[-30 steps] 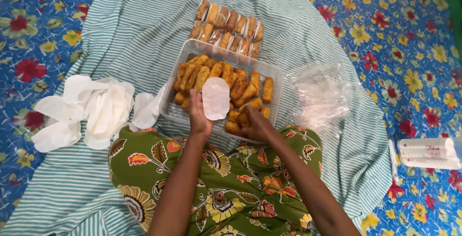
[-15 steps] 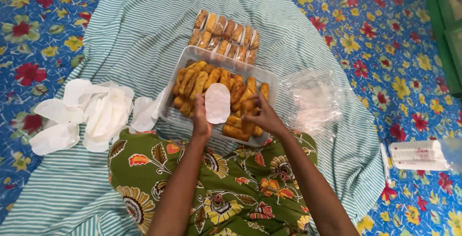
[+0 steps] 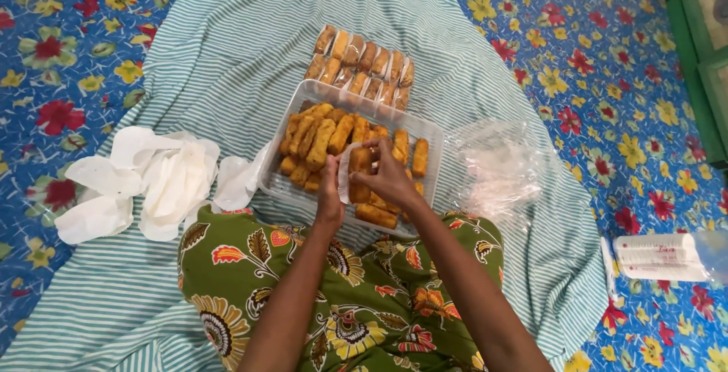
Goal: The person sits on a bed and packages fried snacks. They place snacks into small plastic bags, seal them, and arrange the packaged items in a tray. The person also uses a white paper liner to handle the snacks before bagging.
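— Hands first: where do we have them, measured from the clear plastic tray?

— Both sit over its near half. Our left hand is at the near rim, fingers pinched narrow on the edge of a small white wrapper that stands almost edge-on to us. Our right hand is just beside it, fingers curled around a fried golden stick pressed against that wrapper.

— And the tray itself?

— It lies on the striped teal cloth, touching our green patterned lap at its near side, and it is filled with more fried sticks, loose and piled.

— Beyond the tray?

— Touching its far rim we see a row of sticks already in clear wraps, packed side by side.

— To the left of the tray?

— A heap of white wrappers, the nearest one touching the tray's left corner.

— To the right?

— Crumpled clear plastic bags just beside it, and well apart, on the blue flowered sheet, a white stack in a clear sleeve; we cannot tell what it is.
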